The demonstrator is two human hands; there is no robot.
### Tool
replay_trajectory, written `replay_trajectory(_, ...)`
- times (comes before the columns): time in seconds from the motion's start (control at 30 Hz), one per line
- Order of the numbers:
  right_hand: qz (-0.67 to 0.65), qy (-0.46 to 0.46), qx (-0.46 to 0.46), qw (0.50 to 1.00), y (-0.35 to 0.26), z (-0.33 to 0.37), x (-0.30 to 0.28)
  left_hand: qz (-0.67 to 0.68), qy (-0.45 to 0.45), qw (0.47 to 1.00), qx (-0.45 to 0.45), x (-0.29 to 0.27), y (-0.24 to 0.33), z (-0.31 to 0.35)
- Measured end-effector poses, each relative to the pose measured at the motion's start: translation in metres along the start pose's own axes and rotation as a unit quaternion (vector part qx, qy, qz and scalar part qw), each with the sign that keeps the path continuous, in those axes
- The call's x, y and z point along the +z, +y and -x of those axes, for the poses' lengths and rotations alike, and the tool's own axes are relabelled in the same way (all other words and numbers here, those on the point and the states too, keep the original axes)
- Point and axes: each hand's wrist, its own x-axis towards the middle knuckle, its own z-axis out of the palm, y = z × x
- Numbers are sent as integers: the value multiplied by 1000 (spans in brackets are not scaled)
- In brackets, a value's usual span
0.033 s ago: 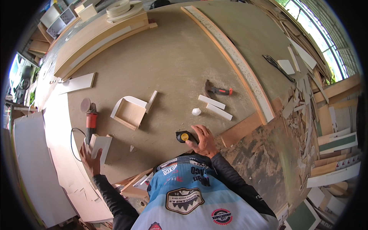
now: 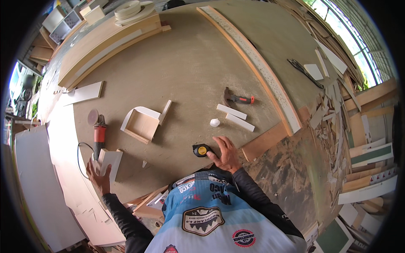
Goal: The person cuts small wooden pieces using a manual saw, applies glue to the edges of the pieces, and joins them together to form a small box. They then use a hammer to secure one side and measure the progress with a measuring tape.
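Note:
My left hand [image 2: 99,179] is at the near left corner of the worktable, against a white-faced wooden block [image 2: 111,162]. Its fingers are spread along the block's left side, with the thumb over the near corner. Just beyond the block lies an orange-red and black angle grinder [image 2: 99,134] with a round disc. My right hand [image 2: 227,156] hovers or rests by a black tape measure [image 2: 201,150] with a yellow centre. Its fingers are stretched apart, and the thumb reaches the tape's right edge; whether they touch is unclear.
Ahead lie a small curved wooden tray [image 2: 141,124], white strips [image 2: 235,117], a white-capped bottle [image 2: 214,122] and a hammer [image 2: 239,99]. A long speckled strip [image 2: 257,67] crosses the right side. Wood scraps [image 2: 331,105] pile up at right, and a curved wooden assembly [image 2: 112,46] stands at far left.
My right hand has drawn slightly right, so more of the tape measure shows. The fingers of my left hand have slid a little nearer and leftward along the block.

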Motion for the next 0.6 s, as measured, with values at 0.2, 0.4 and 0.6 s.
replay_trajectory(0.2, 122, 162, 122, 972, 56, 0, -22, -63, 214, 973, 53, 6, 83, 2)
replay_trajectory(0.4, 224, 168, 183, 942, 94, -19, -37, 168, 104, 977, 85, 90, 212, 43)
replay_trajectory(0.6, 98, 116, 161, 975, 141, -12, -41, 362, -135, 906, 171, 127, 360, 122)
